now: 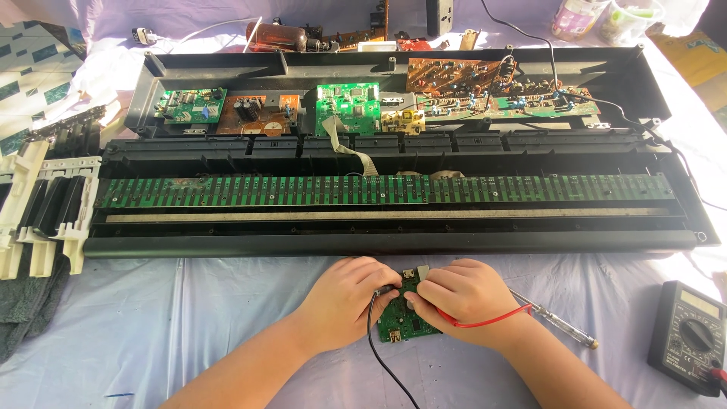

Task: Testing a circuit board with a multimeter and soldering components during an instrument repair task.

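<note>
- The opened keyboard case (394,242) spans the cloth at your 12 o'clock, a long green contact strip (379,189) running across it.
- A stack of loose white and black keys (42,204) lies at your 10 o'clock.
- The black multimeter (691,333) sits at your 3 o'clock.
- Your left hand (344,299) curls its fingers closed around a black probe lead (379,333), tip on the board.
- Your right hand (466,295) pinches shut on a red probe lead (485,320).
- The small green circuit board (401,318) lies between both hands, just below the case.
</note>
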